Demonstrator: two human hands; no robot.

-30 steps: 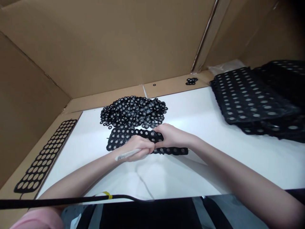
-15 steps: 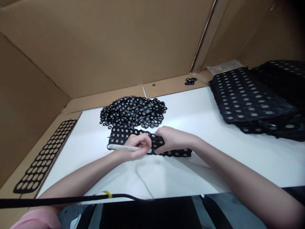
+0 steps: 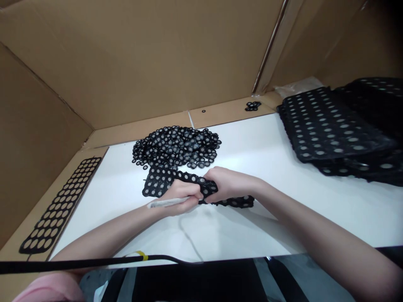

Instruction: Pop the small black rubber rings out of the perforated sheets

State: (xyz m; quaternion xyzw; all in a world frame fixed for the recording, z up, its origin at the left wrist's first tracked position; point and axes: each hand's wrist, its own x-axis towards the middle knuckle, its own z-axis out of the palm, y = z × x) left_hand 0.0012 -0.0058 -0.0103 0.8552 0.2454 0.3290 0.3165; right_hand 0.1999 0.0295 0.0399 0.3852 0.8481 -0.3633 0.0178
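Observation:
My left hand [image 3: 181, 199] is closed around a white pen-shaped tool [image 3: 166, 202], whose working end is hidden by my fingers. That hand lies over a black rubbery sheet [image 3: 155, 182] with rows of pale round spots. My right hand [image 3: 225, 184] grips the same sheet close by, thumb on the near side and fingers over the far edge. The sheet is bent or folded under my hands, and its right part [image 3: 239, 201] reaches past my right hand. Just behind it sits a heap of small black rings [image 3: 176, 147].
A stack of larger black spotted sheets [image 3: 330, 126] lies at the right. On the cardboard at the left rests a perforated black strip [image 3: 59, 205]. A few black rings [image 3: 252, 106] lie at the back. Cardboard walls [image 3: 141, 63] enclose the table; a black cable [image 3: 78, 264] crosses in front.
My left fingers have moved slightly right along the sheet, and the tool's rear end has swung down and right. The right hand keeps nearly the same hold.

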